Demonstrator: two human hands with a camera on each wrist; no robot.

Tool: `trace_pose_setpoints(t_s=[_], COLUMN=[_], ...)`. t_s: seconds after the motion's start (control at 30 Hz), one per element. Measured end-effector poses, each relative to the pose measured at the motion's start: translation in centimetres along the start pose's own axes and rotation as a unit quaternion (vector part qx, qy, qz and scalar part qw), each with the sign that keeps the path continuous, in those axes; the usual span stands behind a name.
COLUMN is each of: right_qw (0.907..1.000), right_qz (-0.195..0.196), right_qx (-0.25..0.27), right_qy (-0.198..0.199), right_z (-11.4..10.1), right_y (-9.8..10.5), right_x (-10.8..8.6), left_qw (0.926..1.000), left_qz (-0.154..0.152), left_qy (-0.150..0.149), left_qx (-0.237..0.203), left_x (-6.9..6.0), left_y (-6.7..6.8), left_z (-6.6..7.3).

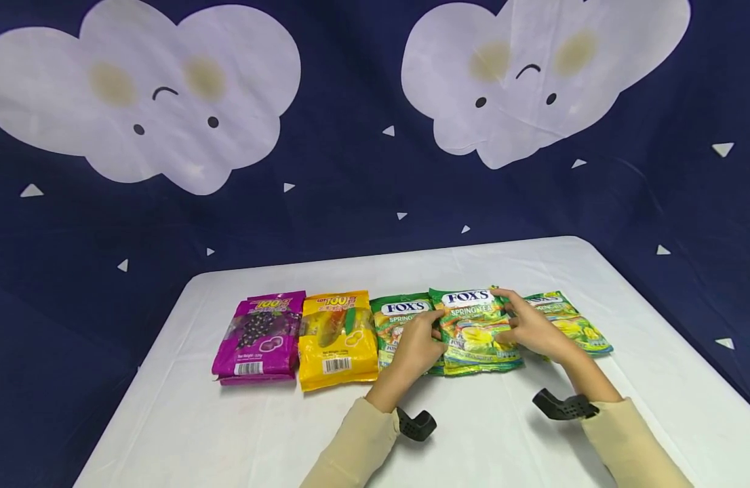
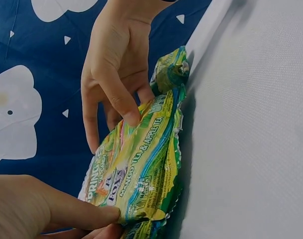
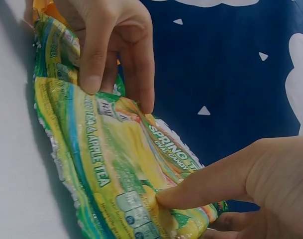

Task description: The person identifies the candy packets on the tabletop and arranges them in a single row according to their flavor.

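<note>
A green and yellow Fox's Spring Tea candy bag (image 1: 475,332) lies in the middle right of the row, in front of me. My left hand (image 1: 419,344) grips its left edge, with the thumb (image 2: 86,206) on the printed face in the left wrist view. At the opposite edge my right hand (image 1: 534,327) holds the bag, its thumb (image 3: 201,186) pressed on the front and other fingers partly hidden beneath. Another Fox's bag (image 1: 388,332) sits just left, partly covered by my left hand. To the right, a further green candy bag (image 1: 573,325) shows behind my right hand.
A yellow candy bag (image 1: 337,346) and a purple candy bag (image 1: 262,339) lie farther left in the same row on the white table (image 1: 228,434). Behind the table hangs a dark blue cloth (image 1: 344,224) with clouds and small triangles.
</note>
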State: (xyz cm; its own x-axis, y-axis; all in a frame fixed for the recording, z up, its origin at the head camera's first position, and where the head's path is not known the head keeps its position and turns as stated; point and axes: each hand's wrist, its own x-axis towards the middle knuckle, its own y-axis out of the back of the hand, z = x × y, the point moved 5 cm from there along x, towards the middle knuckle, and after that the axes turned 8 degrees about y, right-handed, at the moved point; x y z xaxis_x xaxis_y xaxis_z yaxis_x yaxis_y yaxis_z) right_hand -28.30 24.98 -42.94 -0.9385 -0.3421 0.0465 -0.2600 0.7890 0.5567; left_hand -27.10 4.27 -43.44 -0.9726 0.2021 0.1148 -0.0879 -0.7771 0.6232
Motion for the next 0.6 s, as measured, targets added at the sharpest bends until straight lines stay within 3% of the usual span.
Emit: trace_pose_setpoints(t_s=[0.6], right_qw=[0.9995], right_qz=[0.014], right_qx=[-0.027], right_qy=[-0.011], right_z=[0.97], right_y=[-0.08], right_x=[0.18], left_qw=[0.9999], left_qz=[-0.013], left_qy=[-0.01], left_qx=[0.005], left_x=[-0.01], left_y=[-0.33], left_z=[-0.24])
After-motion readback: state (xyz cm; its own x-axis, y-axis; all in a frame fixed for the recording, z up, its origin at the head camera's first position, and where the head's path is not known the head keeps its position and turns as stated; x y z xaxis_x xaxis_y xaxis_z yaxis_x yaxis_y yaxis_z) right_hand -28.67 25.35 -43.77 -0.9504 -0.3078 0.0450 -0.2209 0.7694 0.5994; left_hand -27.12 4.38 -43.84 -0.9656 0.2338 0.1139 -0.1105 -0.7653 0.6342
